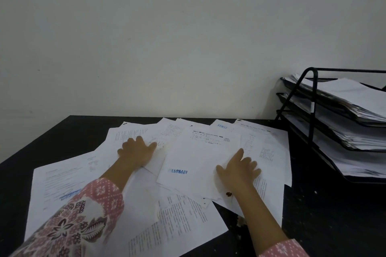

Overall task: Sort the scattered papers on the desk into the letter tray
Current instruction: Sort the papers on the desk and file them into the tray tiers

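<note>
Wall (188,37) of a pale colour is seen across the whole far side. A black desk (334,215) is set against it. Much of the desk is covered by white papers (146,194), which are spread out and laid one over another, from the near left to the far right.

A black wire letter tray (312,98) is placed at the far right of the desk, just beside the papers. Three shelves can be counted in it, and each shelf is filled with a stack of sheets.

A pink flowery sleeve (83,215) is seen at the near left. A bit of another pink sleeve (282,249) is seen at the near right edge.

The left hand (136,152) is laid flat on the papers, toward the far left of the pile. Its fingers are spread out, and nothing is gripped by it. The right hand (240,170) is laid flat on the papers, right of the middle. Its fingers are spread too, and the sheets are only pressed down, not held.

Between the two hands a top sheet (198,156) is laid over the others, and its right side is touched by the right hand. A blue stamp (178,171) is printed on it, upside down, with the letters APPROVE. A small brown spot (229,194) is seen on the papers by the right wrist.
</note>
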The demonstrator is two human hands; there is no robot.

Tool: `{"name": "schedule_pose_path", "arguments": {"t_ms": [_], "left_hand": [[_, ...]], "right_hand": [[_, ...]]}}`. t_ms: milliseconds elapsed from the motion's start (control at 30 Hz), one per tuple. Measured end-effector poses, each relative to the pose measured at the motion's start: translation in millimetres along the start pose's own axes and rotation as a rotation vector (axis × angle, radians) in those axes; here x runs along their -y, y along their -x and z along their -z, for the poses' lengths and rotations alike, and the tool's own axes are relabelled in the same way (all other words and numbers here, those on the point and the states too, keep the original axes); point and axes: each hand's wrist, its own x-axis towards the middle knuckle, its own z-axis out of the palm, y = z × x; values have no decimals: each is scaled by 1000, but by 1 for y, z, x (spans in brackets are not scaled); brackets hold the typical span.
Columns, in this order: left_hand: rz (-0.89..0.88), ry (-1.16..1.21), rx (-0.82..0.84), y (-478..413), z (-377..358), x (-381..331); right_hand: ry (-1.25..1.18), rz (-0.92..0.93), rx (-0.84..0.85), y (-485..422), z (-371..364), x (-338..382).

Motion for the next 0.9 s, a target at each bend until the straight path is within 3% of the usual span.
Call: {"name": "schedule_pose_path", "arguments": {"t_ms": [233,567,733,900], "left_hand": [[-142,-101,-100,11,-6,5],[-252,161,-13,38,-4,-5],[-176,459,96,44,5,-6],[-90,547,140,48,20,-12]], "right_hand": [[-5,81,-16,-8,-7,0],[-37,193,28,-7,-4,-1],[-75,205,10,0,3,1],[-92,220,23,4,6,7]]}}
